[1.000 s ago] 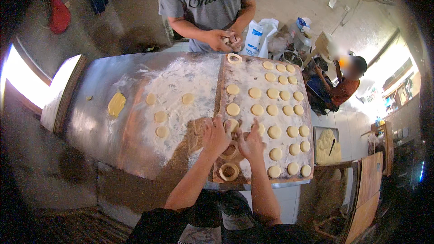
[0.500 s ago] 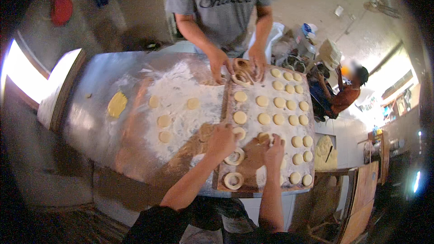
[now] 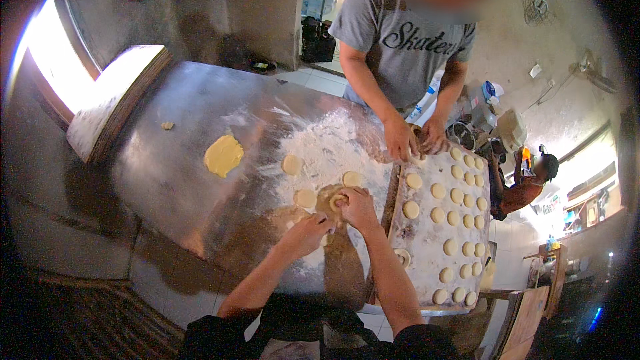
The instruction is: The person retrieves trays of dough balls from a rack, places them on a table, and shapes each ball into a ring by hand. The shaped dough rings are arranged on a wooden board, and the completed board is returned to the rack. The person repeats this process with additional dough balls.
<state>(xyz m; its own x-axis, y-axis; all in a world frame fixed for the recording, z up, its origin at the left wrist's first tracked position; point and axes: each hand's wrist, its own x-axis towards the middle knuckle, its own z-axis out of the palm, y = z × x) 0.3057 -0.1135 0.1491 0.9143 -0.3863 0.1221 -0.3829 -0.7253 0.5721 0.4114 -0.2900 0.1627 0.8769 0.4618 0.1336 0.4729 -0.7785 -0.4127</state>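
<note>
The right hand [image 3: 360, 210] has its fingers curled narrowly around a pale ring [image 3: 339, 201] at that hand's left side, over the floured bench [image 3: 173, 167]. The ring looks round, showing no long axis. The left hand [image 3: 310, 235] is just left of it and closer to the wearer, fingertips drawn together; whether they grip anything cannot be told. The right hand is nearer, touching the ring. A dough disc [image 3: 351, 179] lies just beyond it, and two flat rounds [image 3: 305, 199] lie beyond the left hand.
</note>
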